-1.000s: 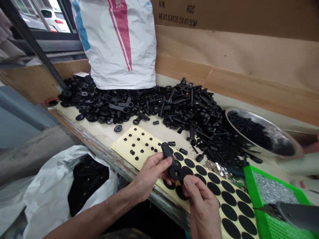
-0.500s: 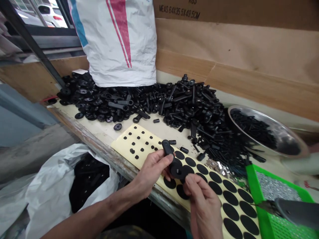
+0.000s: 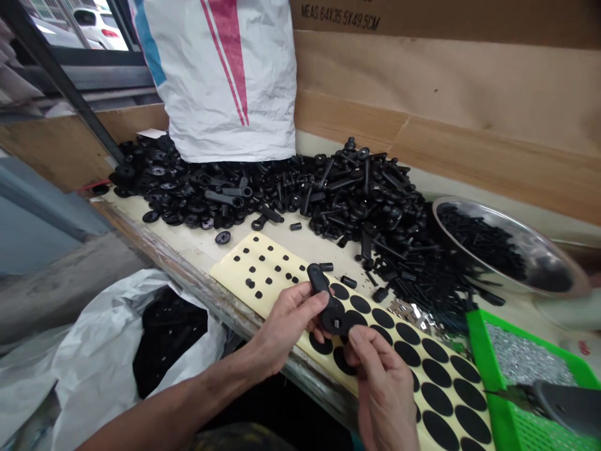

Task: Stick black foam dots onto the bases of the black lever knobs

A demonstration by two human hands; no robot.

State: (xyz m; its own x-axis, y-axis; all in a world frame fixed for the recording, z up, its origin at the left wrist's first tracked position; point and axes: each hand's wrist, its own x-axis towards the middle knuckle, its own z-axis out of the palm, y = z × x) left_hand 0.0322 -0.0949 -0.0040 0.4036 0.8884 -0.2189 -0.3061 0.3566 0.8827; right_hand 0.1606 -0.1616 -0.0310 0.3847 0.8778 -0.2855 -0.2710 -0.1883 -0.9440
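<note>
My left hand [image 3: 293,313] grips a black plastic crank handle [image 3: 320,282] between thumb and fingers, above a pale yellow sheet. The wide round end of the handle points toward my right hand [image 3: 382,369], and a small light metallic spot shows in its hole. The right thumb and fingers are pinched together at the rim of that round end; what they hold, if anything, is hidden. Large black round stickers [image 3: 439,373] cover the sheet [image 3: 230,272] below the hands, with small black dots farther left. Short black tubes [image 3: 348,282] lie just behind the handle.
A big pile of black plastic parts [image 3: 385,194] stretches behind the sheet, with a white sack [image 3: 230,81] above it. To the right stand a metal bowl [image 3: 554,250] and a green tray [image 3: 483,351], with a dark pointed tool [image 3: 563,404] over it. An open white bag [image 3: 98,338] sits lower left.
The handle has turned slightly in my left hand, and a metallic spot now shows in its hole. My right hand stays pinched at the round end. The view has shifted a little.
</note>
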